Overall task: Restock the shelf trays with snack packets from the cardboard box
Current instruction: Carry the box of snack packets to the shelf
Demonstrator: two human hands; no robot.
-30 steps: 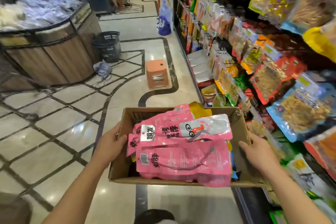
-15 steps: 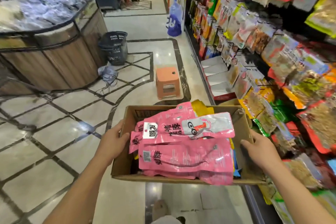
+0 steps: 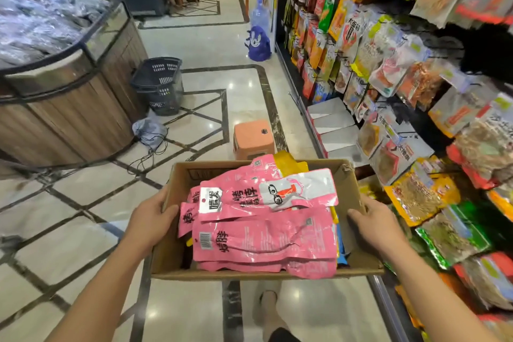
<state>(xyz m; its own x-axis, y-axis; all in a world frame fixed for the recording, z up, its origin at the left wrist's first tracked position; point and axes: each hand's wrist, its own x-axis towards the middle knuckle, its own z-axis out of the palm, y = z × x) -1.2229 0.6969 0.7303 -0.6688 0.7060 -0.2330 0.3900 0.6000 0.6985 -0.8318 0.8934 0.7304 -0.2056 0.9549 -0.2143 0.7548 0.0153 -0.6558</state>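
On the far left stands a wood-clad counter (image 3: pixel 69 108) heaped with clear-wrapped goods. A dark plastic basket (image 3: pixel 159 83) sits on the floor (image 3: pixel 83 230) just beside it, and an orange stool (image 3: pixel 254 139) stands farther along the aisle.

The person's left hand (image 3: pixel 150 216) grips the left wall of the cardboard box (image 3: pixel 172 253), thumb hooked over the rim and fingers wrapped round the outside. The box is held in the air above the tiled floor, resting on nothing.

Inside it, the pink packets (image 3: pixel 263 236) lie flat in a loose stack that almost fills the box. Their long axis runs across it from one hand towards the other. A yellow packet (image 3: pixel 288 161) pokes up at the far edge.

The right hand (image 3: pixel 374 222) holds the opposite wall in the same way, thumb inside and fingers outside. Both hands are taken up with carrying, and neither touches a packet.

The shelf (image 3: pixel 388 64) runs down the right side of the aisle, hung thick with snack bags. The white trays (image 3: pixel 333 122) sit low on it, ahead of the box and to its right, near the stool.

The stock lies between the hands, and the place it must go lies off to the right, so the right hand is the nearer one. It probably cannot let go until the box is set down or propped on the left arm. The stool looks a likely resting spot. Nothing is restocked yet.
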